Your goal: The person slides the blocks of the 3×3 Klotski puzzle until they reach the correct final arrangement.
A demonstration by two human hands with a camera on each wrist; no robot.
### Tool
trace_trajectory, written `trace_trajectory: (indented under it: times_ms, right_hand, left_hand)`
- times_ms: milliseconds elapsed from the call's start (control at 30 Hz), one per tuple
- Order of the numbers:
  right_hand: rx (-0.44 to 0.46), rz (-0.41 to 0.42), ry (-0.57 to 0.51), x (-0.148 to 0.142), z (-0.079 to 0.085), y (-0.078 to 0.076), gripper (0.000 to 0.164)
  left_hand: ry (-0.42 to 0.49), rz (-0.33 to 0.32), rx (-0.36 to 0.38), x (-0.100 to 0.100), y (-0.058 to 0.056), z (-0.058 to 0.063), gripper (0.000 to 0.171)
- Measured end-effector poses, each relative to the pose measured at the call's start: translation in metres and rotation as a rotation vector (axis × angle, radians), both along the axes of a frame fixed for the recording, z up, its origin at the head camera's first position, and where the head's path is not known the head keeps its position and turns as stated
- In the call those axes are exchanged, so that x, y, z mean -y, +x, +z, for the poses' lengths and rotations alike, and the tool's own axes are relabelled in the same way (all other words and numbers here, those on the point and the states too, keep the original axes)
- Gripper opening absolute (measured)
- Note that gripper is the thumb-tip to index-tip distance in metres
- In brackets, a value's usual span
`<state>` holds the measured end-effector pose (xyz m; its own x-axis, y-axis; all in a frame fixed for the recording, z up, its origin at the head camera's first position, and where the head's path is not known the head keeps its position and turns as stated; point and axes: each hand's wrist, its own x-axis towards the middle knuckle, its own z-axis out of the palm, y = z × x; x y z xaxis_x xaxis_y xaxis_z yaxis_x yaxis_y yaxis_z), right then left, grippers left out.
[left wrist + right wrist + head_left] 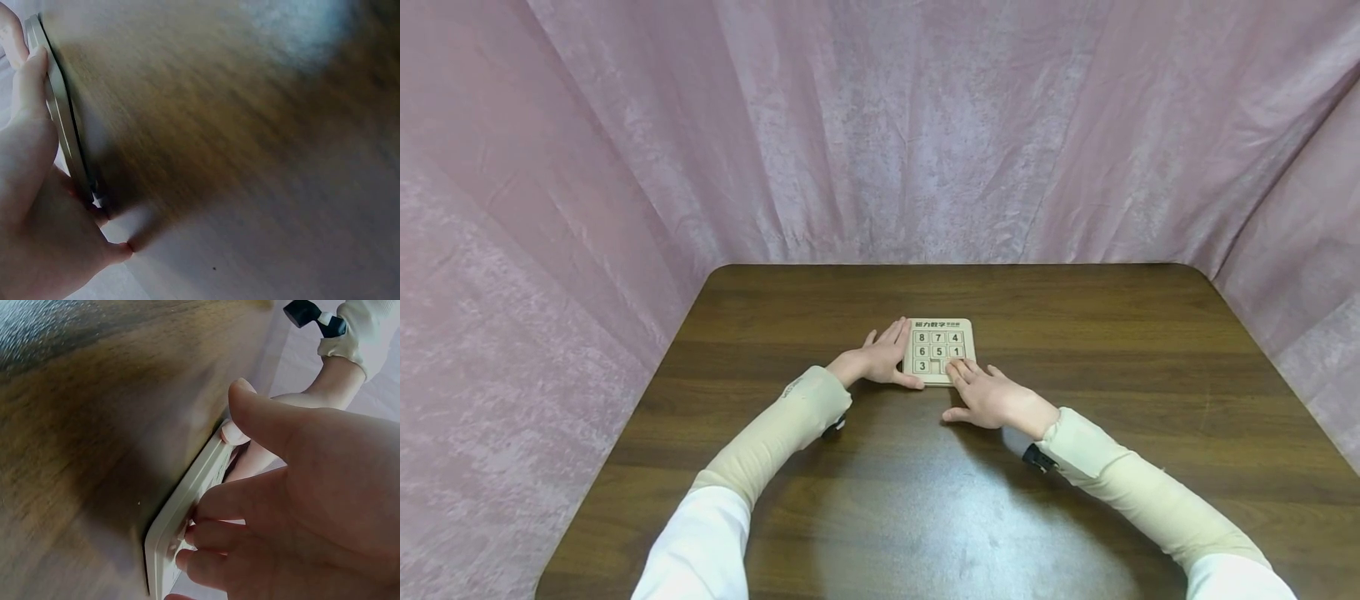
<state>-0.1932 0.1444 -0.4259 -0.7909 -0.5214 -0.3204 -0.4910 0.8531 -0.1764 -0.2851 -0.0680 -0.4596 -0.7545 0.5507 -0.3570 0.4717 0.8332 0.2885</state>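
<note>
Nearest the viewer, white sleeves lead into beige arm covers; both forearms angle inward and forward above the table. A dark wrist unit sits beneath the right cuff, apparently placed there to face that hand's work.

The right hand approaches from the near right, palm down. Its fingers are extended and clamped on nothing; the fingertips rest on the number board at its near right corner, covering most of one tile. Flat fingertip contact suits sliding rather than lifting, in my judgement. The thumb stands apart from the fingers, short of the board's near edge.

The left hand is spread around the near left corner. Its straight fingers lie along the left edge, and its thumb lies at the near edge. This two-sided contact appears to brace the board against shifting; the hand does not grasp it.

The board lies flat, near the middle of the table, within reach of both hands. In its near row, an empty slot separates tile 3 from the covered tile; presumably it gives neighbouring tiles room to move. The middle row reads 6, 5, 1; the far row, 8, 7, 4.

Beyond the table's far edge hangs a pink curtain.
</note>
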Motion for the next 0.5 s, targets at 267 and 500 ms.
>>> trace_trajectory:
  times_ms: [267,500]
  right_hand:
    - [0.018,-0.01,0.013,-0.0023,0.0033,-0.0001,0.082]
    - [0.012,-0.01,0.021,-0.0036,0.0035,-0.0004,0.082]
  left_hand:
    - [-0.003,0.002,-0.015,-0.0001,-0.0001,0.0003,0.12]
    - [-0.014,-0.003,-0.023,0.0002,-0.0008,-0.0003,0.121]
